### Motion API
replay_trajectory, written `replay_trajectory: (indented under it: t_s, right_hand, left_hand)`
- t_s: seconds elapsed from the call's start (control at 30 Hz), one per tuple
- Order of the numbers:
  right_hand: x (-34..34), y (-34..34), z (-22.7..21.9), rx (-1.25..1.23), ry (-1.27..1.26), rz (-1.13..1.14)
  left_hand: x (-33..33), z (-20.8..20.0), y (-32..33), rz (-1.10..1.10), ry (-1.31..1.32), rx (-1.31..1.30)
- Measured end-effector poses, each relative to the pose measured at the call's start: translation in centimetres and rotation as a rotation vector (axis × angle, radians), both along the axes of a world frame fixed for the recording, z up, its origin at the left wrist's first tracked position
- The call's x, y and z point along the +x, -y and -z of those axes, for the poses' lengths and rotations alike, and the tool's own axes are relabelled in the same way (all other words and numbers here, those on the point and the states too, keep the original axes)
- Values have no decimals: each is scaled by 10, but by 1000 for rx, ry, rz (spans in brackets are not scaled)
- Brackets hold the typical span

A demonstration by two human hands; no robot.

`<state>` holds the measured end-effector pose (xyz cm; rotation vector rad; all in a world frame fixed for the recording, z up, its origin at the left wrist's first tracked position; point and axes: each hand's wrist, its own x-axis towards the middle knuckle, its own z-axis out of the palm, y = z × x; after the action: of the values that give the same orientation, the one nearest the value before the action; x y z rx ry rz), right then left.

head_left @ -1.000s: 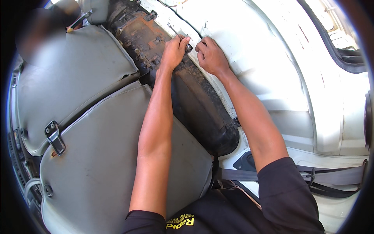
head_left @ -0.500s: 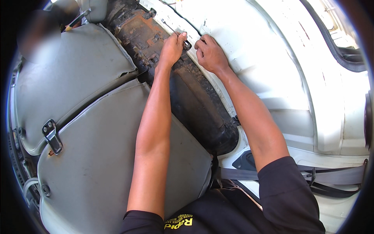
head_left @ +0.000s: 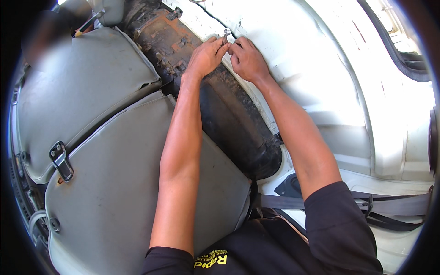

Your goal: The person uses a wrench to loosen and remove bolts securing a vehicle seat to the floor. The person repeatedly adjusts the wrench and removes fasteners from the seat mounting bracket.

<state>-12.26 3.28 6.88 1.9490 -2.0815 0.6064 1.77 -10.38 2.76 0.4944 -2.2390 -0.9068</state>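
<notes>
My left hand (head_left: pixel 208 57) is closed around a small metal wrench (head_left: pixel 227 32), whose shiny end sticks up past the thumb and fingertips. Beside it, my right hand (head_left: pixel 249 59) is curled, with its fingertips almost against the left ones. What the right fingers pinch, if anything, is hidden. Both hands are over the seam between the dark, rusty metal panel (head_left: pixel 233 110) and the white body panel (head_left: pixel 298 64).
Grey seat cushions, a far one (head_left: pixel 87 68) and a near one (head_left: pixel 114 183), lie tilted at left, with a metal bracket (head_left: pixel 62 160). At lower right runs a grey seat belt (head_left: pixel 398 207). A blurred person (head_left: pixel 50 41) with a tool (head_left: pixel 89 23) is at upper left.
The wrench has turned from pointing up-left to standing nearly upright. My left hand has rolled over and come closer to the right hand, which has barely moved.
</notes>
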Motion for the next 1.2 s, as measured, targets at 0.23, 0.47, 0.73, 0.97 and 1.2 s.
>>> replay_trajectory:
  t_s: [0.23, 0.47, 0.73, 0.97, 1.2]
  right_hand:
    - [-1, 0, 1, 37, -1, 9]
    - [-1, 0, 0, -25, -7, 13]
    - [2, 2, -1, -63, 25, -37]
    - [0, 0, -2, -16, 5, -14]
    - [4, 2, -1, 3, -8, -8]
  left_hand:
    - [0, 9, -24, -105, -36, -73]
    - [0, 10, -37, -155, -96, 6]
    - [-12, 28, -5, -306, -266, 432]
    - [-17, 26, 13, -214, -127, 601]
    - [-21, 23, 23, -221, -1, 636]
